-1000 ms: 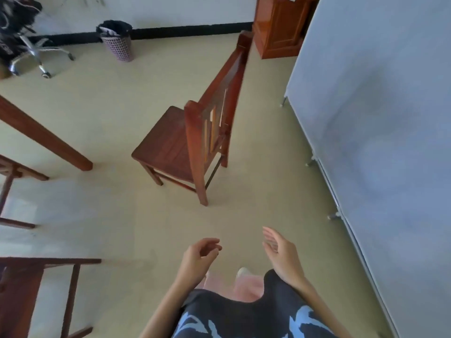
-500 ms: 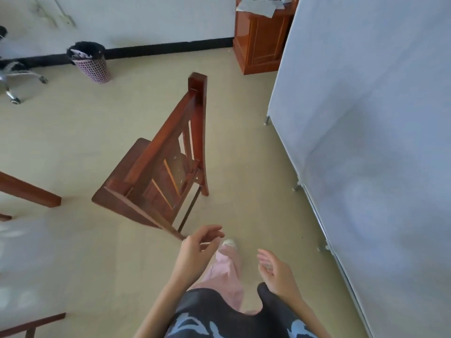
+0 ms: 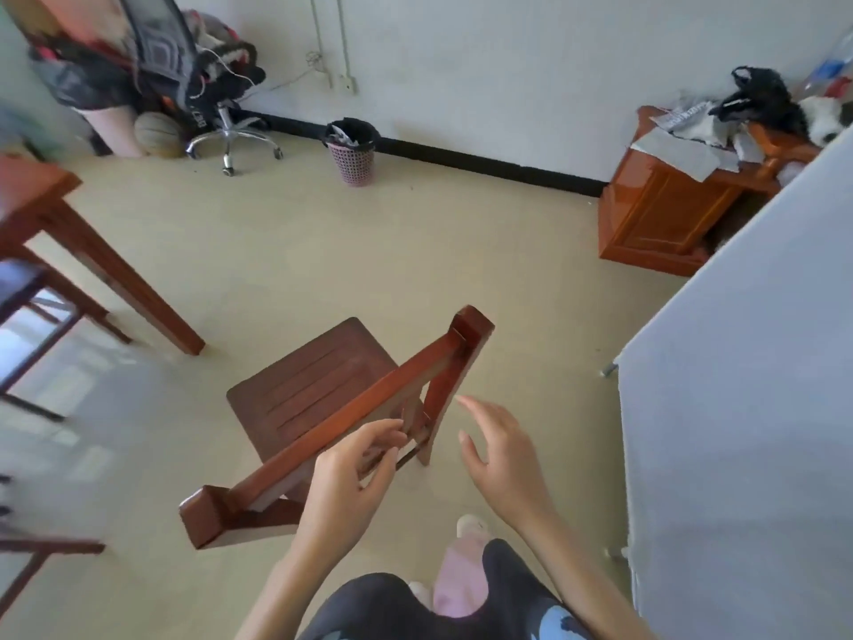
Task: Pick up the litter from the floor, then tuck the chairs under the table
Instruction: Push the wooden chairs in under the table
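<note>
Both hands empty: left hand (image 3: 344, 485) grip half-curled, fingertips touching chair (image 3: 323, 399) top rail; right hand (image 3: 501, 459) grip spread apart at 3 o'clock of it.

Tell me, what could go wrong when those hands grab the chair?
The left hand reaches the chair top rail while the right hand is open, touching nothing; a one-handed push might swing the chair sideways. Pushed forward, it could bump the table leg ahead on the left.
</note>
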Action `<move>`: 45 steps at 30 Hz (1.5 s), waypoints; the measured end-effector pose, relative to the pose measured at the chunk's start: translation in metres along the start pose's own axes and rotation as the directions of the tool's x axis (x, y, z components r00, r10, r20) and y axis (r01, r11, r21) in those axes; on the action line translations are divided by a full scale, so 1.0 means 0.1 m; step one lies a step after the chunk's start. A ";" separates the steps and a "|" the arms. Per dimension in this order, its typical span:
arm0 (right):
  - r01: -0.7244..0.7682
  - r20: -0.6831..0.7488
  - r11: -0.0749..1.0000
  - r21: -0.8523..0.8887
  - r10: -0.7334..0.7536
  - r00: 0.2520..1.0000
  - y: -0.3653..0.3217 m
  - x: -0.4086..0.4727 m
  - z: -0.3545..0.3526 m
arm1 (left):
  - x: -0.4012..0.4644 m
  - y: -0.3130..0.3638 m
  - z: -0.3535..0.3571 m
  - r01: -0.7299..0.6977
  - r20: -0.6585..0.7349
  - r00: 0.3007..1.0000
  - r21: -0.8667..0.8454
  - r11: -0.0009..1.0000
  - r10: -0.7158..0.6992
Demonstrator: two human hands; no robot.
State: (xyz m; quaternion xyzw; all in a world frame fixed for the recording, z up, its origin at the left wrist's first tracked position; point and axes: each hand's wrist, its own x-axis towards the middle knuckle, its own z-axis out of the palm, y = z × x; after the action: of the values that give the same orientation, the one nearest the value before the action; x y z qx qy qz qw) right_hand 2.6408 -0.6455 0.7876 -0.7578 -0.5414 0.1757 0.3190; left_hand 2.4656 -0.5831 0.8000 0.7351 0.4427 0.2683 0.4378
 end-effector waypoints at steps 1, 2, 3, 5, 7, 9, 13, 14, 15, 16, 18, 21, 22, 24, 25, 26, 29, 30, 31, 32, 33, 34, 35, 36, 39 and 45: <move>0.106 0.007 0.994 -0.032 -0.106 0.994 -0.01 0.18 -0.03 | 0.05 0.00 0.01 -0.015 -0.086 0.996 0.005 1.000 0.015; 0.213 0.023 0.975 -0.062 -0.212 0.977 -0.02 0.35 -0.04 | 0.10 0.00 0.02 -0.043 -0.181 0.982 0.026 0.999 0.047; 0.313 0.057 0.946 -0.089 -0.309 0.949 -0.01 0.52 -0.04 | 0.16 0.01 0.05 -0.070 -0.270 0.959 0.084 0.994 0.091; 0.481 0.173 0.866 -0.133 -0.458 0.872 0.00 0.80 0.01 | 0.23 -0.01 0.07 -0.061 -0.377 0.911 0.278 0.959 0.167; 0.609 0.306 0.774 -0.175 -0.545 0.781 0.00 1.03 0.07 | 0.30 -0.06 0.06 0.007 -0.361 0.914 0.465 0.886 0.183; 0.698 0.447 0.678 -0.230 -0.564 0.694 0.00 1.22 0.14 | 0.36 -0.15 0.03 0.137 -0.294 0.953 0.635 0.760 0.074; 0.783 0.624 0.568 -0.252 -0.523 0.580 -0.08 1.40 0.30 | 0.45 -0.24 -0.04 0.337 -0.278 0.941 0.717 0.609 -0.193; 0.803 0.630 0.538 -0.256 -0.537 0.561 -0.10 1.42 0.34 | 0.47 -0.24 -0.06 0.367 -0.278 0.930 0.733 0.573 -0.241; 0.816 0.631 0.515 -0.263 -0.548 0.549 -0.10 1.44 0.37 | 0.49 -0.22 -0.07 0.376 -0.265 0.924 0.757 0.534 -0.275; 0.823 0.630 0.498 -0.275 -0.553 0.545 -0.10 1.46 0.39 | 0.51 -0.20 -0.08 0.371 -0.244 0.922 0.776 0.510 -0.299; 0.828 0.621 0.474 -0.301 -0.561 0.547 -0.08 1.48 0.43 | 0.53 -0.14 -0.10 0.366 -0.216 0.916 0.793 0.487 -0.337; 0.840 0.589 0.469 -0.273 -0.609 0.532 -0.03 1.49 0.46 | 0.54 -0.11 -0.12 0.361 -0.191 0.909 0.805 0.471 -0.370; 0.844 0.576 0.471 -0.257 -0.626 0.525 -0.03 1.49 0.46 | 0.53 -0.11 -0.12 0.362 -0.187 0.907 0.801 0.476 -0.376; 0.851 0.542 0.459 -0.254 -0.662 0.518 -0.05 1.50 0.44 | 0.52 -0.13 -0.12 0.373 -0.201 0.907 0.789 0.487 -0.369; 0.854 0.527 0.450 -0.260 -0.675 0.516 -0.05 1.50 0.44 | 0.51 -0.14 -0.12 0.386 -0.215 0.905 0.781 0.491 -0.368; 0.857 0.518 0.443 -0.264 -0.684 0.514 -0.07 1.49 0.44 | 0.49 -0.15 -0.11 0.399 -0.230 0.901 0.770 0.497 -0.368; 0.869 0.506 0.422 -0.259 -0.706 0.495 -0.11 1.49 0.49 | 0.43 -0.17 -0.13 0.437 -0.277 0.892 0.731 0.525 -0.357; 0.875 0.507 0.414 -0.251 -0.714 0.483 -0.13 1.48 0.51 | 0.40 -0.18 -0.14 0.446 -0.294 0.890 0.720 0.531 -0.349; 0.884 0.507 0.401 -0.241 -0.724 0.467 -0.14 1.48 0.53 | 0.37 -0.19 -0.15 0.454 -0.312 0.888 0.709 0.539 -0.338; 0.893 0.505 0.384 -0.233 -0.737 0.449 -0.16 1.48 0.55 | 0.34 -0.21 -0.15 0.458 -0.331 0.888 0.702 0.546 -0.319; 0.903 0.502 0.365 -0.227 -0.750 0.430 -0.18 1.49 0.57 | 0.30 -0.23 -0.15 0.459 -0.351 0.888 0.700 0.547 -0.296; 0.911 0.503 0.348 -0.222 -0.759 0.412 -0.21 1.50 0.60 | 0.27 -0.27 -0.15 0.466 -0.377 0.885 0.698 0.544 -0.274; 0.918 0.508 0.333 -0.215 -0.764 0.396 -0.24 1.51 0.63 | 0.23 -0.30 -0.15 0.478 -0.403 0.878 0.696 0.536 -0.260; 0.925 0.518 0.319 -0.205 -0.767 0.379 -0.28 1.52 0.66 | 0.19 -0.32 -0.15 0.498 -0.416 0.867 0.696 0.518 -0.274; 0.950 0.554 0.271 -0.157 -0.772 0.312 -0.42 1.55 0.80 | 0.08 -0.36 -0.19 0.569 -0.476 0.823 0.676 0.469 -0.311; 0.978 0.579 0.189 -0.082 -0.790 0.201 -0.73 1.75 1.06 | 0.07 -0.42 -0.32 0.661 -0.583 0.748 0.620 0.421 -0.316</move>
State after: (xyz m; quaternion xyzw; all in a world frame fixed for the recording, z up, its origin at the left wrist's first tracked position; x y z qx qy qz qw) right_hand 2.5862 -0.4355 0.7726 -0.2742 -0.9597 -0.0217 0.0579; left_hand 2.4260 -0.5547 0.7788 0.6159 0.7868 0.0331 0.0248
